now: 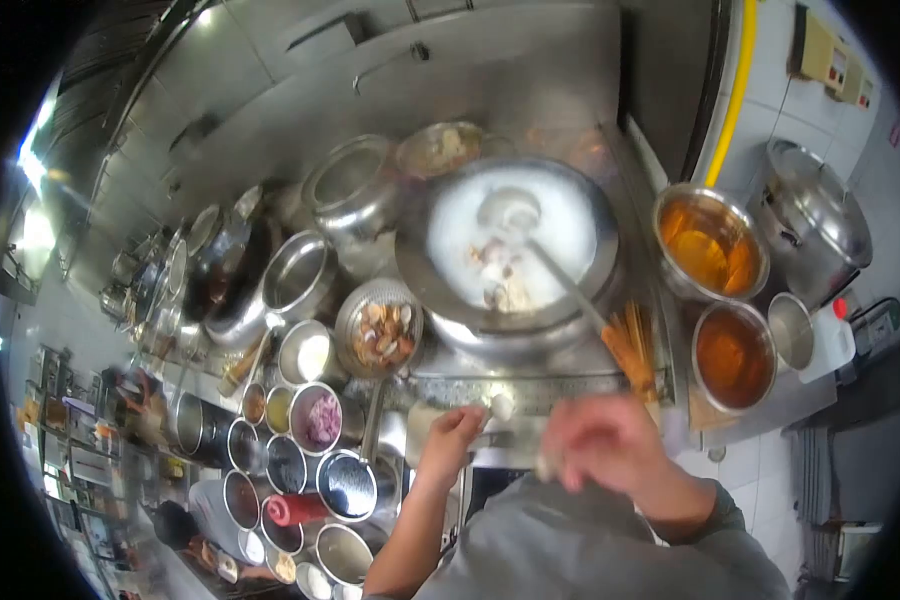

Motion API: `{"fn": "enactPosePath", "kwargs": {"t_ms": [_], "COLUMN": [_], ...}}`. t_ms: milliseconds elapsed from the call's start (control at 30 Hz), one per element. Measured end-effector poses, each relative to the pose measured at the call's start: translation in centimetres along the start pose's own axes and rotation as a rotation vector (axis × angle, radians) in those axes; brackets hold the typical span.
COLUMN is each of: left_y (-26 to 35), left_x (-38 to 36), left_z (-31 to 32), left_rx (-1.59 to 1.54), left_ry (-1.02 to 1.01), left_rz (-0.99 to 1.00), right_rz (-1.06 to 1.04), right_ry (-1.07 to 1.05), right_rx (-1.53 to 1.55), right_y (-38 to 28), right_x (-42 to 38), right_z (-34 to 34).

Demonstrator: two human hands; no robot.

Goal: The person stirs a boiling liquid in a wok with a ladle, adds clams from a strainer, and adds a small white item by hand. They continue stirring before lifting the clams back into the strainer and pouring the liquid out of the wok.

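A big steel wok [515,250] full of white steaming liquid and pale food pieces sits in front of me. A ladle [510,212] rests in it, handle slanting toward a bamboo brush [632,350] on the stove rim. My left hand [452,432] is at the stove's front edge, fingers curled, pinching a small white piece [502,405]. My right hand [610,440] is close beside it, nearer my body, blurred by motion. Whether it holds anything is unclear.
A strainer of shellfish [382,335] lies left of the wok. Two pots of orange liquid [712,240] [735,355] and a lidded steel pot [815,215] stand at the right. Several seasoning bowls [320,420] crowd the lower left, where another person [185,522] works.
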State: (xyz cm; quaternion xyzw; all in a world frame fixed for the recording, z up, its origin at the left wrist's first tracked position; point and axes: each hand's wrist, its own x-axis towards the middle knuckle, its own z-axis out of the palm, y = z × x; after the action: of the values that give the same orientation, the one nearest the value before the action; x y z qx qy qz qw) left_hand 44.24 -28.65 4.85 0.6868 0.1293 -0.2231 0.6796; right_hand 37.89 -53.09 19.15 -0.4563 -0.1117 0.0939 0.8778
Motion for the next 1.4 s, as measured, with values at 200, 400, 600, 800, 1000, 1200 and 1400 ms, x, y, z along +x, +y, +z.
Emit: {"fn": "enactPosePath", "kwargs": {"t_ms": [200, 400, 600, 800, 1000, 1200, 1400], "left_y": [13.6, 23.0, -1.9, -7.4, -8.9, -11.0, -10.9], "left_x": [12.4, 10.9, 3.6, 3.6, 4.8, 4.8, 5.1], "left_z": [-2.2, 0.6, -5.6, -6.1, -4.6, -3.5, -3.6], "left_rx": [-0.305, -0.006, 0.614, 0.656, 0.709, 0.778, 0.806], "left_ry": [-0.025, 0.167, 0.397, 0.541, 0.534, 0.573, 0.569], "left_rz": [0.17, 0.667, 0.53, 0.504, 0.446, 0.48, 0.448], "right_rz": [-0.511, -0.481, 0.096, 0.51, 0.585, 0.381, 0.371], "right_ry": [-0.745, -0.423, 0.536, 0.448, 0.338, 0.416, 0.523], "right_rx": [0.38, -0.355, -1.01, 0.45, -0.249, -1.339, -1.389], "right_y": [-3.8, -8.5, -0.9, 3.0, 0.8, -0.8, -1.6], "right_x": [1.6, 1.2, -2.2, 2.1, 5.5, 3.0, 5.3], "right_z": [8.2, 4.1, -12.8, -15.9, -14.3, -11.9, -11.8]}}
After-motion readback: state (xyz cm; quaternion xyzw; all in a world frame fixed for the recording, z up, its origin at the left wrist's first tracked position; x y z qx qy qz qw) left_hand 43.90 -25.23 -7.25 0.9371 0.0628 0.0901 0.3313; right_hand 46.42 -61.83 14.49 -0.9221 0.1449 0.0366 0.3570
